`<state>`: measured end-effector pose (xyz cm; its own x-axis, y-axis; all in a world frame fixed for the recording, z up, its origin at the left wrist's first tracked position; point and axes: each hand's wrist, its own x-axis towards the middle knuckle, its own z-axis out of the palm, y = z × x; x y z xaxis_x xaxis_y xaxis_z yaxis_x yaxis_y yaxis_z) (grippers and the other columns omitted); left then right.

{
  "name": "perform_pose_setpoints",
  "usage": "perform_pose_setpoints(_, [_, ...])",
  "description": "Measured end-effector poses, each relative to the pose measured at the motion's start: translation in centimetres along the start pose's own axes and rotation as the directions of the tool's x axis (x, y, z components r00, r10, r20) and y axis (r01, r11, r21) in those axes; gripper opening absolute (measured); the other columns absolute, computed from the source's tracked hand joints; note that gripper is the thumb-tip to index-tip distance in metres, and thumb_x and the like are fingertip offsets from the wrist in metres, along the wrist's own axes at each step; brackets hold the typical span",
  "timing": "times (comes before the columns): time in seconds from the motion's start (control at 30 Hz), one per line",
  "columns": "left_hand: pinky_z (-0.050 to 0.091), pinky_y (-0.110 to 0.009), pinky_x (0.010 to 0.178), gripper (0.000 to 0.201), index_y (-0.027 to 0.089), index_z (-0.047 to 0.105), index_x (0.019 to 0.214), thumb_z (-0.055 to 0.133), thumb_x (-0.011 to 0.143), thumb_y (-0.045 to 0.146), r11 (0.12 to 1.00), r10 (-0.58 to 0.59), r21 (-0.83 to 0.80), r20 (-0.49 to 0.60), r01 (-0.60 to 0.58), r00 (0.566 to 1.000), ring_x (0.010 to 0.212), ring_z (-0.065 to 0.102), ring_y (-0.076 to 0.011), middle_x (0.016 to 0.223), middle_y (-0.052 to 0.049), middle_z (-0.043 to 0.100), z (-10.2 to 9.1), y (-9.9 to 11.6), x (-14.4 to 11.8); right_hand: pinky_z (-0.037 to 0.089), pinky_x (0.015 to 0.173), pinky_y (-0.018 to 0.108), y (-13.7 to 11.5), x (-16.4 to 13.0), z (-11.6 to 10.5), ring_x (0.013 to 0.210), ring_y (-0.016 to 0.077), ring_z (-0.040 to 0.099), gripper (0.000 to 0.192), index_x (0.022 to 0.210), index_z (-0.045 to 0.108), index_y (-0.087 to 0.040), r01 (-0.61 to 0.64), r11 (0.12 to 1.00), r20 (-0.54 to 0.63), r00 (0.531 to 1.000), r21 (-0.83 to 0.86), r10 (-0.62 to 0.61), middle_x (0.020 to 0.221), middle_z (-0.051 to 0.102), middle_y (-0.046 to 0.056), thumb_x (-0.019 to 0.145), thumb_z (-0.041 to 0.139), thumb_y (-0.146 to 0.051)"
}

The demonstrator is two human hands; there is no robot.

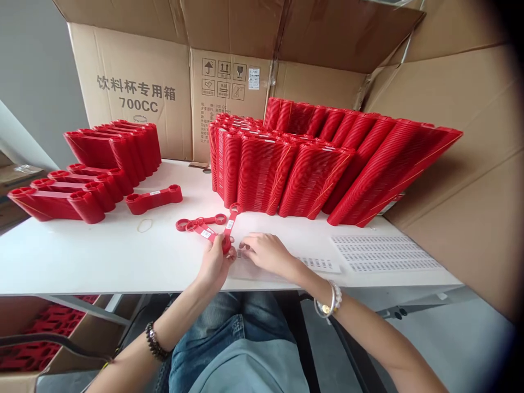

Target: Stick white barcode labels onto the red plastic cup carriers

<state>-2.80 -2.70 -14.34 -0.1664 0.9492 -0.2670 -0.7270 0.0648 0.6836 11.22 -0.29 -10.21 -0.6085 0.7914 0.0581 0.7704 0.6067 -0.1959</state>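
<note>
My left hand (216, 259) is closed around red plastic link pieces (230, 222) with a ring at each end. At least two fan out from my fingers, each with a small white printed label on its bar. Just behind them, another red piece (215, 219) lies on the table. My right hand (264, 252) is over the left part of a sheet of small labels (319, 264), with fingers bent and tips drawn together. Whatever is between those fingertips is too small to make out. Part of the sheet is hidden under the hand and forearm.
Tall stacks of red pieces (262, 169) stand at centre and right, shorter stacks (85, 202) at left. A small bundle (153, 201) and a rubber band (144, 225) lie between. Another label sheet (385, 253) is at right. Cardboard (139, 71) walls the back; a box of red pieces (53, 333) sits below left.
</note>
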Motion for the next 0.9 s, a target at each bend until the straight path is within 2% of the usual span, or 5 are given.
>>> perform_pose_setpoints(0.17, [0.043,-0.022,0.052,0.015,0.016,0.051,0.075,0.063,0.078,0.026,1.0,-0.01,0.008,-0.018,0.011,1.0,0.044,0.04,-0.0041,0.069,0.003,0.059,0.2,0.2,0.0,0.043,0.068,0.027,1.1,2.5,0.4,0.08,0.0205,0.067,0.006,0.083,0.073,-0.02,-0.003,0.992,0.018,1.0,0.123,0.001,0.087,0.074,0.004,0.082,0.067,-0.017])
perform_pose_setpoints(0.37, [0.042,-0.02,0.052,0.013,0.017,0.05,0.074,0.061,0.079,0.022,0.999,-0.032,-0.022,-0.047,0.031,0.998,0.044,0.038,-0.0036,0.066,0.003,0.057,0.3,0.2,-0.2,0.04,0.062,0.024,1.6,3.1,0.5,0.065,0.0151,0.063,0.006,0.075,0.071,-0.019,-0.026,0.97,0.062,0.998,0.242,0.011,0.066,0.069,-0.001,0.078,0.068,-0.015])
perform_pose_setpoints(0.7, [0.04,-0.018,0.049,0.011,0.017,0.048,0.072,0.055,0.08,0.015,0.996,-0.071,-0.062,-0.044,0.068,0.996,0.043,0.037,-0.0034,0.066,0.004,0.053,-0.2,0.5,0.5,0.045,0.087,0.031,0.6,-0.7,1.0,0.095,0.0183,0.062,0.007,0.078,0.067,-0.019,0.056,0.955,-0.099,0.995,0.29,-0.028,0.092,0.068,0.002,0.082,0.07,-0.014])
perform_pose_setpoints(0.8, [0.041,-0.018,0.049,0.01,0.017,0.049,0.074,0.058,0.079,0.016,0.996,-0.065,-0.059,-0.048,0.062,0.997,0.044,0.039,-0.0039,0.067,0.004,0.054,-0.3,0.4,0.4,0.046,0.091,0.033,1.3,-1.3,0.5,0.1,0.0185,0.062,0.012,0.094,0.066,-0.02,0.003,0.953,-0.169,0.984,0.303,0.05,0.1,0.068,0.004,0.084,0.066,-0.013])
perform_pose_setpoints(0.9, [0.041,-0.019,0.051,0.012,0.018,0.05,0.076,0.061,0.079,0.019,0.998,-0.041,-0.045,-0.037,0.039,0.998,0.045,0.039,-0.0041,0.068,0.003,0.055,-0.2,0.2,0.1,0.045,0.093,0.039,1.7,-0.9,0.8,0.1,0.0206,0.064,0.047,0.129,0.052,-0.021,-0.078,0.952,-0.199,0.97,0.297,0.142,0.106,0.069,0.006,0.084,0.063,-0.01])
